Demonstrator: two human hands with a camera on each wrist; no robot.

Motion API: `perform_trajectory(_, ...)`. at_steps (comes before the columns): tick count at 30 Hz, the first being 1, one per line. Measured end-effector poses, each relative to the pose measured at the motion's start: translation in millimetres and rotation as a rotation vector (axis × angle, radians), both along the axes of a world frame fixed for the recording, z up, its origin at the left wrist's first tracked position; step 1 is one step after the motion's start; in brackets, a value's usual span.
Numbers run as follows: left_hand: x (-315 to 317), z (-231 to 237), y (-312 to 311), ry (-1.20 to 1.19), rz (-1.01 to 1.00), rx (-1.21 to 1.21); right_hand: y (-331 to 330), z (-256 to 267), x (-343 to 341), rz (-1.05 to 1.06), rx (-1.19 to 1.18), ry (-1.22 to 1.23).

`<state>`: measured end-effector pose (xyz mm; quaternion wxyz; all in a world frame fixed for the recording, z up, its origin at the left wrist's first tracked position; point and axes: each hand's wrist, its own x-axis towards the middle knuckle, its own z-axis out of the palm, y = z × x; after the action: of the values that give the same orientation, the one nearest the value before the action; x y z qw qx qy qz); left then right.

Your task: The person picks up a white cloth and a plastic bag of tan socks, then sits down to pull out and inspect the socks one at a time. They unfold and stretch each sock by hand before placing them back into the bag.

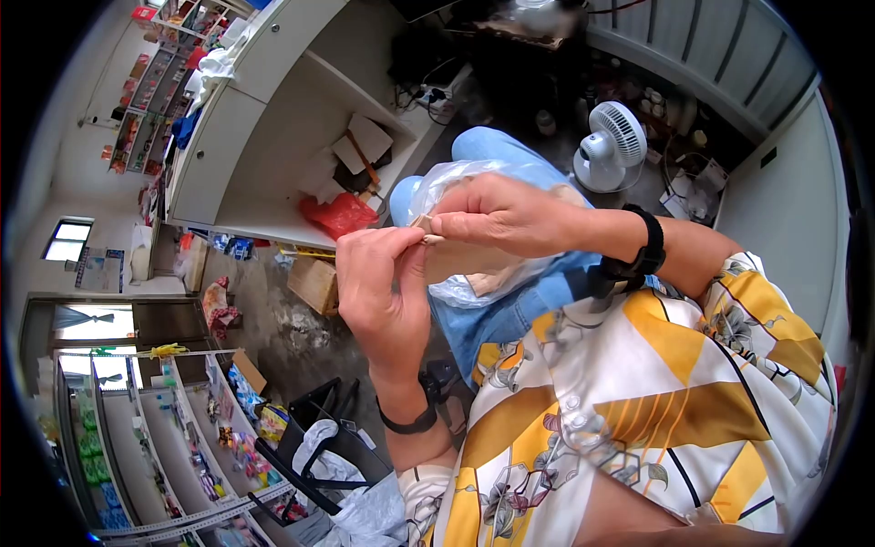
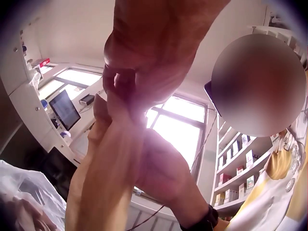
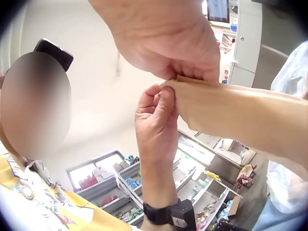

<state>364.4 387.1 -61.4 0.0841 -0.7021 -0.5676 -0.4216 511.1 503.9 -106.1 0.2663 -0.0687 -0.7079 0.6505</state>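
Your left hand (image 1: 381,281) and right hand (image 1: 501,215) pinch the end of tan fabric (image 3: 231,108) together, near a clear plastic bag (image 1: 441,180).

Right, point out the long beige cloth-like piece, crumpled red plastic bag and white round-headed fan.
Beige cloth-like piece (image 3: 228,109): right wrist view, middle of its surface.
Red plastic bag (image 1: 340,216): head view, its middle.
White fan (image 1: 619,133): head view, front grille.

smooth matt cloth (image 3: 231,110), glossy plastic bag (image 2: 33,187) (crinkled), satiny shirt (image 1: 629,410)
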Motion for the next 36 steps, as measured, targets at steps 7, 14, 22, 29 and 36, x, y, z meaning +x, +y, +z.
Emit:
perform_trajectory(7, 1.8, 4.5, -1.9, -0.109, 0.089, -0.071, -1.8, 2.7, 1.8, -0.038, 0.205, 0.011)
perform_trajectory(14, -1.3, 7.0, -1.7, -0.058, 0.081, -0.051, -6.4, 2.7, 1.1, -0.042, 0.210, -0.003)
perform_trajectory(22, -7.4, 6.9, -10.7, -0.262, 0.100, -0.094, 0.0, -0.9, 2.5, -0.051, -0.002, 0.038)
perform_trajectory(29, -11.2, -9.1, -10.9, -0.921, 0.002, -0.280, 6.1, -7.3, 0.9, -0.015, -0.495, 0.015)
perform_trajectory(36, -8.8, -20.2, -10.1, -1.002, -0.064, -0.211, 4.9, 2.3, -0.1, -0.196, -0.721, 0.013)
